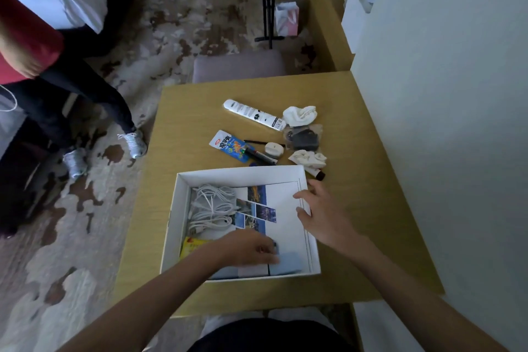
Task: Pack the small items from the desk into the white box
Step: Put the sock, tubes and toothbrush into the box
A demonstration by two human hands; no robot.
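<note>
Both hands work at the white box [183, 188] in the lower middle of the frame: the left hand [251, 247] is pinched on a small blue item [275, 246] inside, while the right hand [323, 214] rests spread-fingered on its right wall. Several small items, among them a white remote [253, 113], lie on the desk [185, 111] just above the box.

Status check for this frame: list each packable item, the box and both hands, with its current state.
white box: open, on desk
white cables: coiled, inside box
yellow packet: inside box
white tube: lying on desk, unpacked
blue snack packet: on desk, unpacked
left hand: inside box, placing something small
right hand: open, steadying box's right wall
</note>
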